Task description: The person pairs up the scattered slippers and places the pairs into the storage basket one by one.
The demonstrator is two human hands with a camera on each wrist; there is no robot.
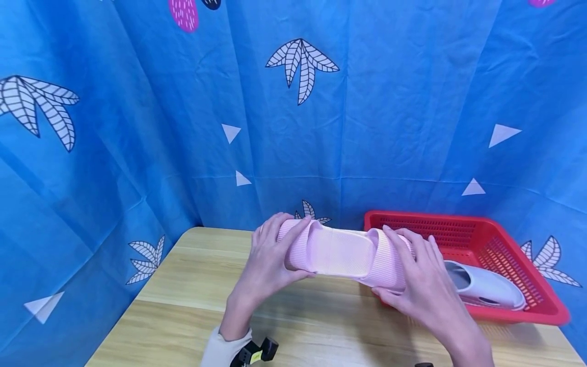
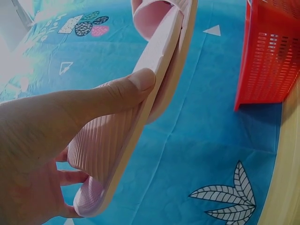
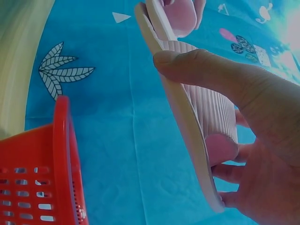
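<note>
Above the table, two pink slippers with ribbed straps are held up together, heels overlapping and toes pointing apart. My left hand (image 1: 266,257) grips the left slipper (image 1: 298,251) at its strap end. In the left wrist view the thumb presses the edge of that slipper (image 2: 105,145), with fingers behind it. At the other end my right hand (image 1: 424,278) grips the right slipper (image 1: 385,260). The right wrist view shows the thumb on the sole edge of this slipper (image 3: 211,110) and fingers around its far side. Where the heels overlap, part of one slipper is hidden.
On the right of the wooden table (image 1: 192,300) stands a red perforated basket (image 1: 513,255), its near side close to my right hand. A pale grey slipper (image 1: 497,288) lies in it. Behind hangs a blue patterned curtain (image 1: 367,127).
</note>
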